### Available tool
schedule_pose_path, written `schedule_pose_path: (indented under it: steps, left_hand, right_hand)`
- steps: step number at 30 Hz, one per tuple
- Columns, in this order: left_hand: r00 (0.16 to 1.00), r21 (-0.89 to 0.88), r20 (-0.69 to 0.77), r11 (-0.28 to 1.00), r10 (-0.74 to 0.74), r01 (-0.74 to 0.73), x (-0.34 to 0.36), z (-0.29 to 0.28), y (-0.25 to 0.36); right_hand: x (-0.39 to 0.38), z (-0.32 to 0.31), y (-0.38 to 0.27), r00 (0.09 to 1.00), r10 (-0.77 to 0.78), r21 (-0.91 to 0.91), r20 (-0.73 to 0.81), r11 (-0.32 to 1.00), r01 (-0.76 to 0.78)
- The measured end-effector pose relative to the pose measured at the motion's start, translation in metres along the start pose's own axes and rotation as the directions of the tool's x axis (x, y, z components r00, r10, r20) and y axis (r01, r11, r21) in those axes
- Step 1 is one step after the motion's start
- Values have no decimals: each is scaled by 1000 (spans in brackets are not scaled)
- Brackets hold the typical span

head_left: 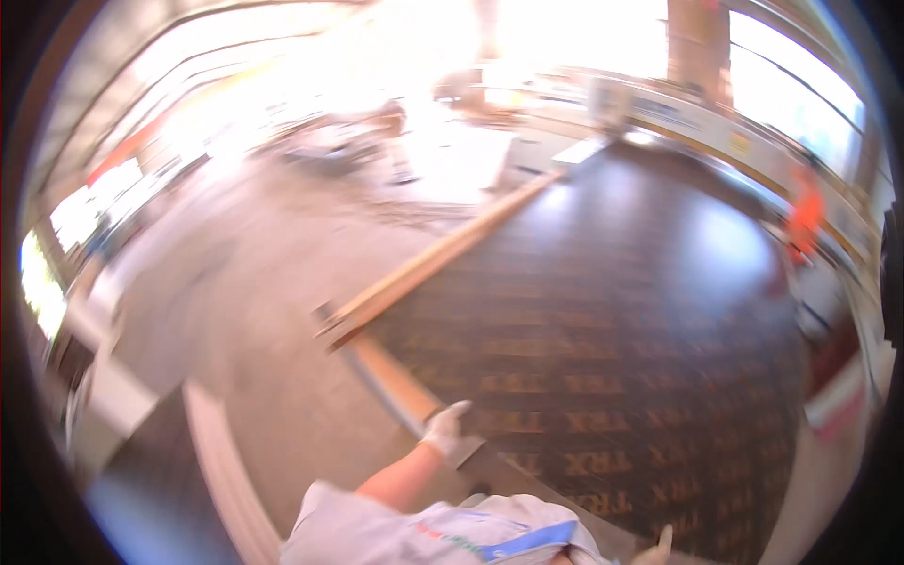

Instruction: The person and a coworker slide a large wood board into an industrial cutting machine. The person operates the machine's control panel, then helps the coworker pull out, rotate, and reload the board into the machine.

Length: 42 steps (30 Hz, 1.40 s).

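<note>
A large dark film-faced plywood panel (603,358) with repeated pale print stretches in front of me. My left hand (443,428), in a whitish glove, is closed on the panel's near edge at its left corner, thumb over the top. Low in the picture, my right hand (654,548) is at the same near edge farther right. Its thumb lies on the panel's face; the rest is cut off by the picture's edge. A wooden beam (452,254) runs along the left side of the panel, and a shorter wooden strip (395,381) ends beside my left hand.
At lower left stands another dark sheet (155,480) with a pale edge strip (226,471). Concrete floor (235,282) spreads to the left. A long machine beam (697,122) lies behind the panel. Someone in orange (805,217) is at the far right. Motion blurs the background.
</note>
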<state>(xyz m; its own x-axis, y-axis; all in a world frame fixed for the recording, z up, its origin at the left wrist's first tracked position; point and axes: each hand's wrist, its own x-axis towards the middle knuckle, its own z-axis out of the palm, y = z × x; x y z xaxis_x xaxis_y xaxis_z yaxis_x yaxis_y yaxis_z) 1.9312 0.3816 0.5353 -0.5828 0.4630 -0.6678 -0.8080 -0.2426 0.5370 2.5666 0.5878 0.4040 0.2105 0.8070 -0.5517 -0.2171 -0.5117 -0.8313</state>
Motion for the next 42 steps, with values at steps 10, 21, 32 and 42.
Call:
schedule_pose_path:
  steps: [10, 21, 32, 42]
  left_hand:
    - [978, 110, 165, 983, 130, -149, -29, 44, -42]
    - [972, 163, 118, 962, 202, -220, -12, 29, -61]
    - [975, 209, 95, 953, 202, -218, 15, 8, -70]
    - [957, 87, 229, 975, 181, -205, 9, 13, -63]
  right_hand:
    - [-29, -10, -62, 931, -56, 37, 361, 998, 45]
    - [-35, 9, -76, 926, 20, 19, 377, 999, -29]
    - [-1, -12, -53, 910, 0, 157, 414, 985, -72]
    - [-25, -27, -43, 938, 12, 357, 345, 923, -143]
